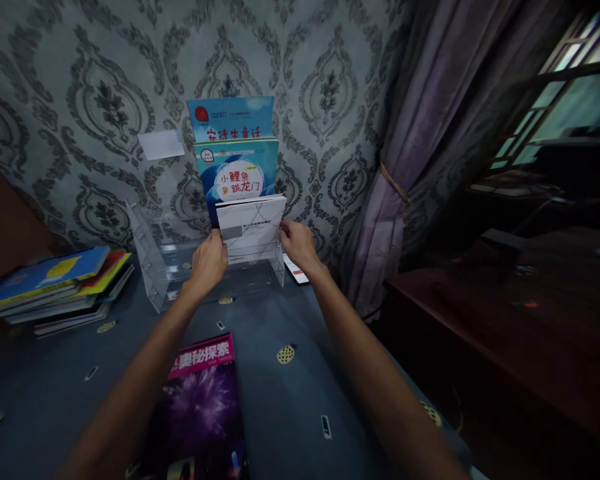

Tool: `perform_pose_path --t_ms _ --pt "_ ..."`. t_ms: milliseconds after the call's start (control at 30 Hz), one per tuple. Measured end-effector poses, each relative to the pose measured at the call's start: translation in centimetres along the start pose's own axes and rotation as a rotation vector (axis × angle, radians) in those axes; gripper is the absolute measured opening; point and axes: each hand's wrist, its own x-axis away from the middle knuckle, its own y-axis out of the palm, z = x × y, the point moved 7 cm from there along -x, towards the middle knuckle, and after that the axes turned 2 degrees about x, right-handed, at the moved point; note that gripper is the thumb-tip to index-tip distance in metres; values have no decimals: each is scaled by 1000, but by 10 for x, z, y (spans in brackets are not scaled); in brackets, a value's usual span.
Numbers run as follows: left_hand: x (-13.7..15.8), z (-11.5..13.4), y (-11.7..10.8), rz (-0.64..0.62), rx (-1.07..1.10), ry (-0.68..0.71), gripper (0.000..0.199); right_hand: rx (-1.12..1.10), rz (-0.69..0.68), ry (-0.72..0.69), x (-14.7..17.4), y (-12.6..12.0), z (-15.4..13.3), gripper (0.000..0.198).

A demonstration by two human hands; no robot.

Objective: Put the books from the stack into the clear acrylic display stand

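Note:
Both my hands grip a white book point(255, 230) by its two side edges. My left hand point(210, 259) is closed at its left edge, and my right hand point(298, 243) pinches its right edge. The book stands upright in the front part of a clear acrylic rack point(155, 273), at the rack's right side. Behind it, a blue-green book point(270, 163) stands in the rack, and a taller blue book point(230, 110) rises at the back. The lower parts of these two are hidden by the white book.
A purple-and-black book point(203, 400) lies flat on the cloth-covered table point(285, 407) near me. Several books point(55, 283) are stacked at the left. A phone point(296, 272) lies right of the rack. A tied curtain point(380, 200) hangs beside a dark red wooden surface point(480, 320).

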Motion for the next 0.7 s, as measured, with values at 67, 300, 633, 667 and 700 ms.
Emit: perform_pose_path --t_ms 67,300,633,667,700 --pt "1 0 -1 -18 13 3 24 7 -10 1 0 -1 -1 33" --pt "5 0 -2 -74 48 21 26 -3 -65 -7 2 -2 -3 34" --pt "9 -6 2 -18 133 107 25 -48 -34 -16 3 0 3 35" --pt "10 -6 2 -9 144 122 25 -54 -29 -23 3 1 3 34" --pt "10 -6 1 -1 154 136 26 -58 -26 -29 3 2 3 34"
